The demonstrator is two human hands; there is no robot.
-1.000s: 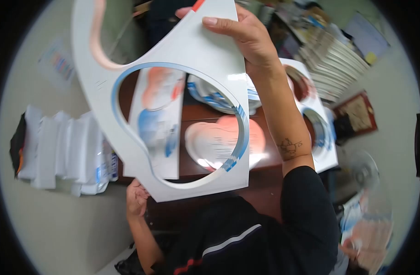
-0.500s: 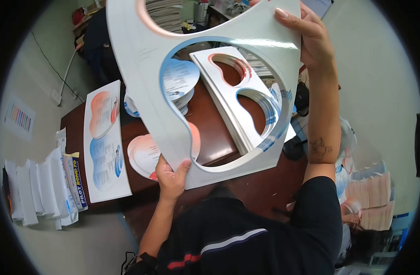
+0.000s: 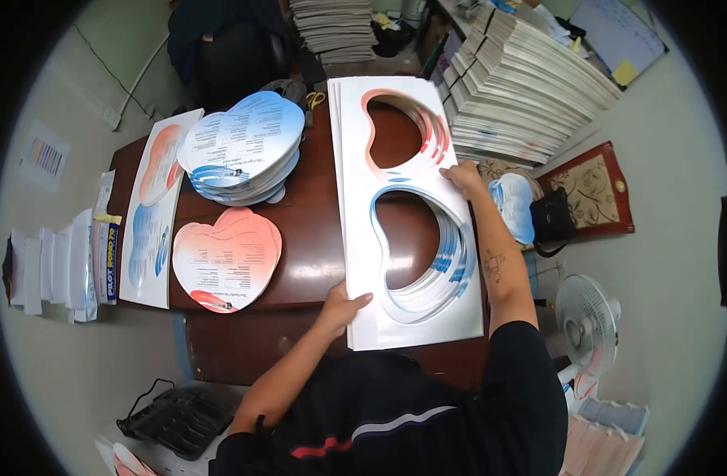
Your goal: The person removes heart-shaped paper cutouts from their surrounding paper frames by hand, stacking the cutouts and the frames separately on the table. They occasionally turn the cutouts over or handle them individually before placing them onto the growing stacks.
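Observation:
A stack of white sheets point(image 3: 363, 317) with two large cut-out holes, one edged red and one edged blue, lies upright on the brown table. My left hand point(image 3: 343, 307) pinches its lower left edge, thumb on top. My right hand point(image 3: 463, 178) grips the right edge near the middle, fingers partly hidden. Left of the stack sit a pile of blue heart-like cut shapes point(image 3: 244, 139) and a red one point(image 3: 228, 258). An uncut printed sheet point(image 3: 159, 210) with a red and a blue shape lies at the table's left end.
Tall piles of sheets point(image 3: 530, 87) stand at the back right. Yellow scissors point(image 3: 314, 100) lie behind the blue pile. On the right are a red-framed chair point(image 3: 609, 190), a black bag point(image 3: 552, 220) and a fan point(image 3: 587, 324). White paper bundles point(image 3: 58, 266) stand far left.
The cut-out sheet that both hands held up near the camera has come down onto the stack. Both hands are lower, at the stack's edges, and the view has shifted.

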